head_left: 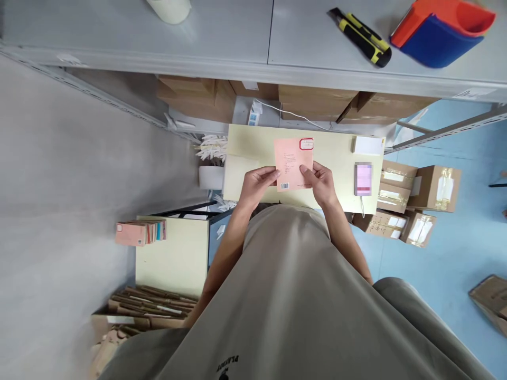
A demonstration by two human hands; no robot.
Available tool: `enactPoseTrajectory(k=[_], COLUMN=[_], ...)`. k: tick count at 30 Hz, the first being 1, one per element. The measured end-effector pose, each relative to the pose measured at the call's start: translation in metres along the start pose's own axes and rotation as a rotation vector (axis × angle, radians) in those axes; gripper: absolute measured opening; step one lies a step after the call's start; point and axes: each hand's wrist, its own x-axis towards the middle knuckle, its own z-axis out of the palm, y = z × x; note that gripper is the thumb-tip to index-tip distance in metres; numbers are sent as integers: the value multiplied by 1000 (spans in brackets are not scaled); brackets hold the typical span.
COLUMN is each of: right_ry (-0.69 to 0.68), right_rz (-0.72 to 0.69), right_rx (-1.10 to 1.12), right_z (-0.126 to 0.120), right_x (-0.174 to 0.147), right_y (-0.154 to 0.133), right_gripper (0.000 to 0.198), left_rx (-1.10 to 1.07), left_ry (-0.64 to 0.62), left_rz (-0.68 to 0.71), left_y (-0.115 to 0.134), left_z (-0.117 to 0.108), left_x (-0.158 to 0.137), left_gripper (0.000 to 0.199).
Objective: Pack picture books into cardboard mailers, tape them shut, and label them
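A pink paperback book (293,153) is held up over the pale yellow desk (340,148), its printed cover facing me. Red-edged white label sits in its top right corner, and a barcode shows at the lower left. My left hand (256,184) pinches the book's left edge between thumb and fingers. On the right edge, my right hand (321,182) grips it with the thumb lying on the cover and the fingers behind. A phone (363,180) with a cable lies on the desk to the right, near a white box (368,145).
Above the desk runs a grey metal shelf (222,37) bearing a utility knife (362,39) and a red-and-blue holder (439,31). Cardboard boxes (433,187) stand at the right. At left, a stack of books (137,233) rests on a side table (170,258), beside flattened cardboard (154,306).
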Motion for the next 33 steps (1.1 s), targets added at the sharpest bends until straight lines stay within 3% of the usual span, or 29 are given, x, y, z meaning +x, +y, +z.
enactPoseTrajectory(k=[6, 10, 12, 14, 18, 20, 22, 25, 28, 33], right_ry=[10, 134, 113, 57, 78, 93, 68, 26, 15, 5], right_rz=[-82, -253, -266, -242, -205, -186, -160, -139, -135, -116], right_rx=[-131, -239, -258, -249, -227, -207, -197, -162, -114, -138], right_z=[-5, -5, 4, 15, 21, 12, 1, -7, -5, -3], right_x=[6, 3, -2, -8, -11, -9, -7, -6, -6, -5], right_y=[11, 17, 17, 17, 13, 9, 4, -1, -3, 3], right_gripper=[73, 84, 84, 82, 73, 72, 71, 68, 69, 73], left_rx=[-26, 36, 108, 165, 216, 230, 209, 116, 59, 65], left_ry=[110, 198, 239, 210, 10, 48, 105, -14, -106, -74], left_rz=[38, 142, 208, 268, 333, 346, 321, 191, 126, 149], left_y=[-2, -5, -6, -8, -11, -10, -5, 4, 12, 17], left_z=[7, 15, 23, 32, 33, 20, 3, -15, -16, -8], left_x=[-5, -7, -10, -14, -17, -10, 1, 13, 13, 6], left_gripper=[66, 53, 48, 44, 52, 62, 72, 75, 67, 60])
